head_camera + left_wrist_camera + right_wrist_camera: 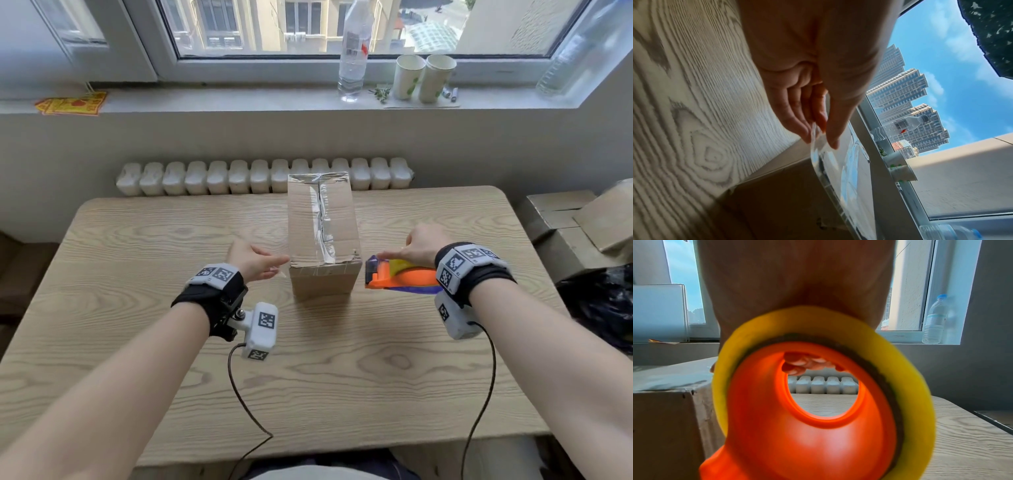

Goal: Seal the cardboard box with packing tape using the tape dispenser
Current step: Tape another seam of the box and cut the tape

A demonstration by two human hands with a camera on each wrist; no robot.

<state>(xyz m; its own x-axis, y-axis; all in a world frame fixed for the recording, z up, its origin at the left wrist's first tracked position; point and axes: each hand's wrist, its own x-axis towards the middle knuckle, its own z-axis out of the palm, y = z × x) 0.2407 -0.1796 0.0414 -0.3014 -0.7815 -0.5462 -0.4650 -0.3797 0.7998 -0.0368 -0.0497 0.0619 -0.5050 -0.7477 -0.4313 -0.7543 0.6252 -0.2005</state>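
Observation:
A tall cardboard box [322, 219] stands mid-table with wrinkled clear tape along its top seam. My left hand [277, 265] is at the box's near left corner. Its thumb and fingertips [833, 142] pinch the end of a clear tape strip [819, 146], which runs along the box's [777, 203] near top edge. My right hand [407, 250] grips an orange tape dispenser [400, 277] with a yellow tape roll [400, 265], held level just off the near right corner. In the right wrist view the dispenser [807, 434] fills the frame and fingers [807, 365] curl through its hole.
The wooden table [137, 342] has bare surface around the box. A radiator [205, 176] sits behind it. On the window sill stand a water bottle [352, 51] and two paper cups [424, 77]. Flattened cardboard [575, 222] and a black bag [603, 308] lie at the right.

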